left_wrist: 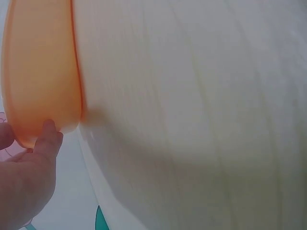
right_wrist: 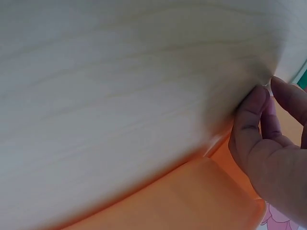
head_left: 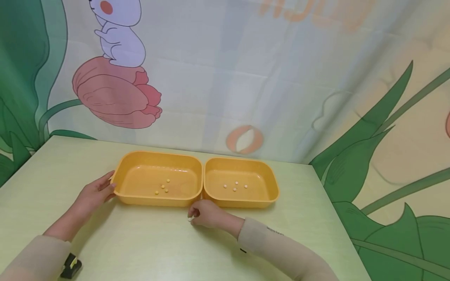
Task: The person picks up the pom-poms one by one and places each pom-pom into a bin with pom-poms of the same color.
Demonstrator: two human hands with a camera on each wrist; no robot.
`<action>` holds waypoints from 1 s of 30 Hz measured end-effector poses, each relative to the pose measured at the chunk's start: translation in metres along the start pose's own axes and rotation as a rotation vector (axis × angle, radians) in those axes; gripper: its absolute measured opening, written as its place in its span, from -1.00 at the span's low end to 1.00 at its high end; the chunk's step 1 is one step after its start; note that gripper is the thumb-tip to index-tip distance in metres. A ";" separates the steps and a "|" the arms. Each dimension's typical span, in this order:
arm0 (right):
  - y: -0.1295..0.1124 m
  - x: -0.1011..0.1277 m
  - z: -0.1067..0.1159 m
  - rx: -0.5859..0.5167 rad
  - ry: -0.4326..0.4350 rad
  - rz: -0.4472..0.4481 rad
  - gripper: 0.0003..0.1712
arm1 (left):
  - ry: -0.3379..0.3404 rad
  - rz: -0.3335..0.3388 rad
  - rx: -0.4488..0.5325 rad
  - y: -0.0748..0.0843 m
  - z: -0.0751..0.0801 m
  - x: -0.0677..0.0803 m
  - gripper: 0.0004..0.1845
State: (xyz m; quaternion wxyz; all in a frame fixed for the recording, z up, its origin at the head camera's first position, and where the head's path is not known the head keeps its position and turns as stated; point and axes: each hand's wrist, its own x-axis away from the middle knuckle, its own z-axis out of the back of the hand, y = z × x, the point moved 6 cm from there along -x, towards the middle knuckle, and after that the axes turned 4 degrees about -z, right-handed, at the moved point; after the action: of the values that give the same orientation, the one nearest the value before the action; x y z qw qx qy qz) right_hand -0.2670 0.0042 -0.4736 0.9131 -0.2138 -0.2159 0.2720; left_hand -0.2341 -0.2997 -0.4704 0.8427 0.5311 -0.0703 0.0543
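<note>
Two yellow plastic trays stand side by side on a pale table, a larger left tray and a smaller right tray. Several small yellow beads lie in the larger one; the smaller has several white beads. My left hand holds the larger tray by its left end, thumb and fingers at the rim, as the left wrist view also shows. In front of where the trays meet, my right hand pinches a small white bead between thumb and fingertips, low over the table. The bead is mostly hidden in the right wrist view.
Behind the table hangs a printed cloth with a rabbit, flowers and leaves. A small black object shows beside the left sleeve. The right sleeve crosses the table's front right.
</note>
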 end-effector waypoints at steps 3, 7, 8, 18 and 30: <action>-0.001 0.000 0.001 0.001 -0.001 0.007 -0.95 | 0.000 0.001 -0.002 0.001 0.000 -0.001 -0.32; -0.001 0.001 0.001 -0.019 -0.011 0.015 -0.96 | -0.001 -0.001 -0.001 0.000 0.000 -0.001 -0.32; 0.000 0.002 0.001 -0.027 -0.013 0.013 -0.96 | -0.001 -0.003 0.003 0.000 0.000 -0.001 -0.32; 0.004 0.023 0.005 -0.148 -0.076 -0.019 -0.96 | -0.004 -0.015 0.011 -0.001 -0.001 -0.001 -0.31; 0.005 0.045 0.071 -0.339 -0.083 -0.019 -0.91 | 0.000 0.029 0.010 -0.001 -0.001 -0.001 -0.31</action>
State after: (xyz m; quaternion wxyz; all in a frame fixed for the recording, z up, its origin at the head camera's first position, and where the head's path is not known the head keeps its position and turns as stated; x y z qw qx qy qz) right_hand -0.2711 0.0538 -0.4060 0.8568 -0.3512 -0.2981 0.2317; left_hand -0.2348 -0.2992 -0.4721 0.8390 0.5343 -0.0780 0.0668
